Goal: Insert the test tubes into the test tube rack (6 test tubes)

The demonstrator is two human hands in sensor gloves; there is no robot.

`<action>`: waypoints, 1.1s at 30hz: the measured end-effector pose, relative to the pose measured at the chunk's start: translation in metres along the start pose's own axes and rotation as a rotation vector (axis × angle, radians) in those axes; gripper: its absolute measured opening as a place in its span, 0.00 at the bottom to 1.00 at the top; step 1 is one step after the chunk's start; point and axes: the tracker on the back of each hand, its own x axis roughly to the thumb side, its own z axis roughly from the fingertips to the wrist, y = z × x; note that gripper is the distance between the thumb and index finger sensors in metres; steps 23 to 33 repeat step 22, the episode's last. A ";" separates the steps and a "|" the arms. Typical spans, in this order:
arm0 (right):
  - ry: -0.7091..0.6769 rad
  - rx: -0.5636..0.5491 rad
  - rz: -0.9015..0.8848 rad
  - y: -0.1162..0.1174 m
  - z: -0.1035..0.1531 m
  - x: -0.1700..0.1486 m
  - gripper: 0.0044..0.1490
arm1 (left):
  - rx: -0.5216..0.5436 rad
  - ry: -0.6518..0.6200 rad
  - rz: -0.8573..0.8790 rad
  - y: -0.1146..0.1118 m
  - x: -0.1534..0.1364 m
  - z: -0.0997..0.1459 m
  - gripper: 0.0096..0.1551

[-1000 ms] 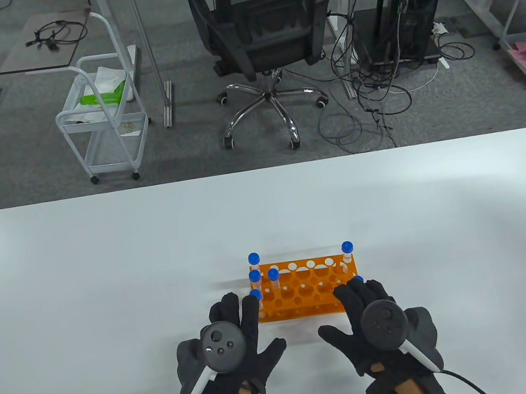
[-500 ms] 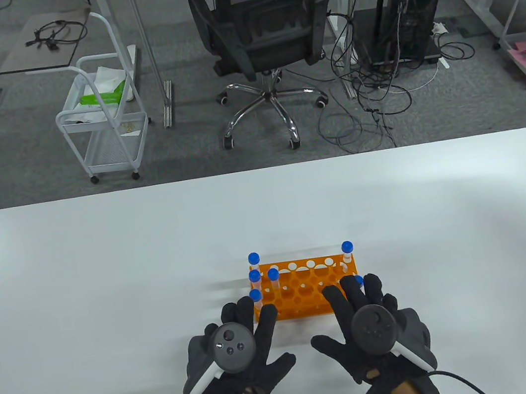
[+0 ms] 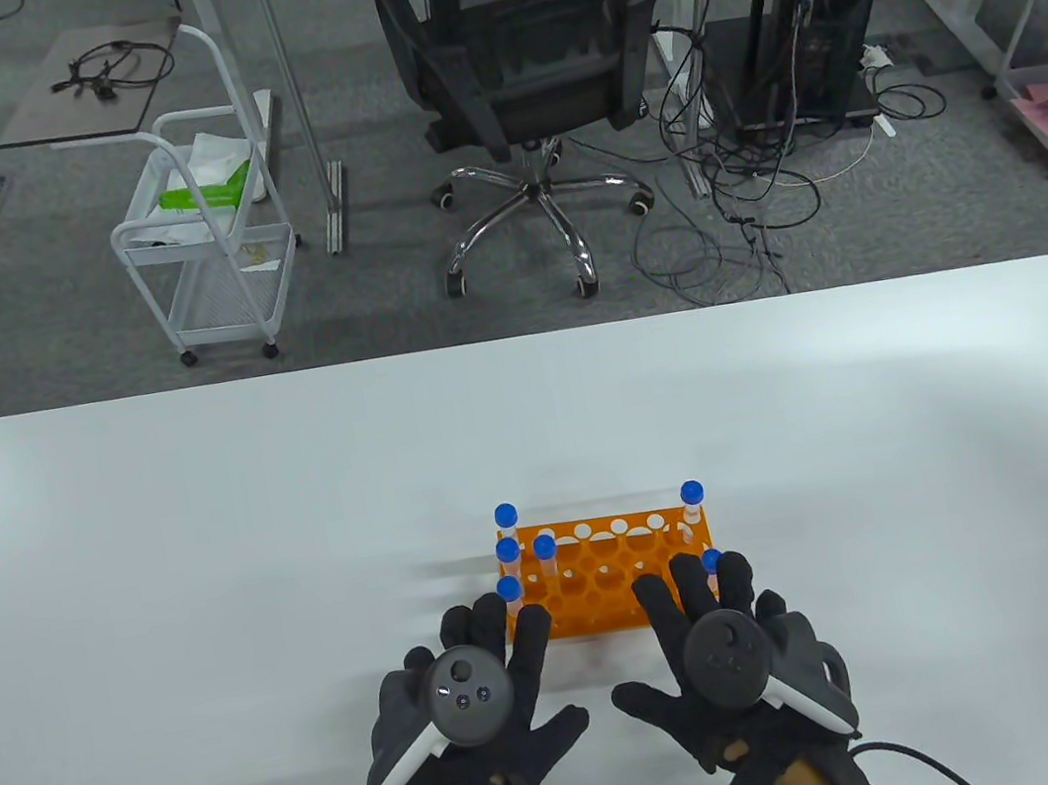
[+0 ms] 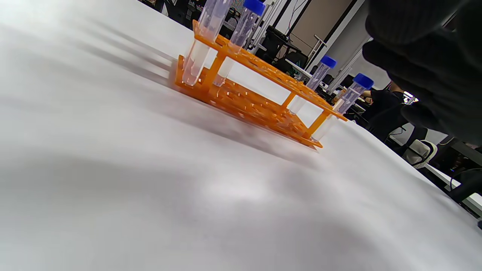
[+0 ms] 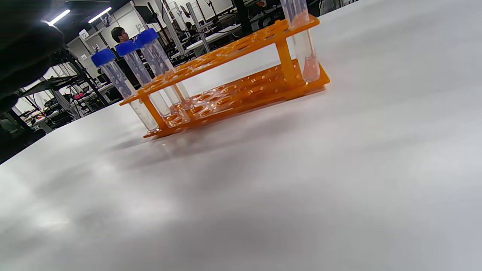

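Observation:
An orange test tube rack (image 3: 605, 575) stands on the white table (image 3: 212, 565), near its front middle. Several clear tubes with blue caps stand upright in it: most at its left end (image 3: 504, 514), one at the far right corner (image 3: 691, 491), one at the near right (image 3: 711, 561). My left hand (image 3: 499, 663) lies flat with fingers spread just in front of the rack's left end, holding nothing. My right hand (image 3: 693, 625) lies flat and spread at the rack's near right, fingers over its front edge. The rack also shows in the left wrist view (image 4: 256, 94) and the right wrist view (image 5: 229, 82).
Beyond the table's far edge stand a black office chair (image 3: 529, 60), a white wire cart (image 3: 208, 245) and loose cables (image 3: 724, 208) on the floor.
Both hands have moved slightly inward toward each other and forward toward the rack. The rack and tubes have not moved.

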 end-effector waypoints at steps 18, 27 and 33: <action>0.028 0.000 -0.001 0.000 0.000 0.001 0.62 | -0.027 0.005 0.017 0.000 0.000 0.001 0.50; 0.030 0.007 0.000 0.000 -0.001 0.001 0.62 | -0.051 0.013 0.022 -0.002 0.000 0.000 0.50; 0.030 0.007 0.000 0.000 -0.001 0.001 0.62 | -0.051 0.013 0.022 -0.002 0.000 0.000 0.50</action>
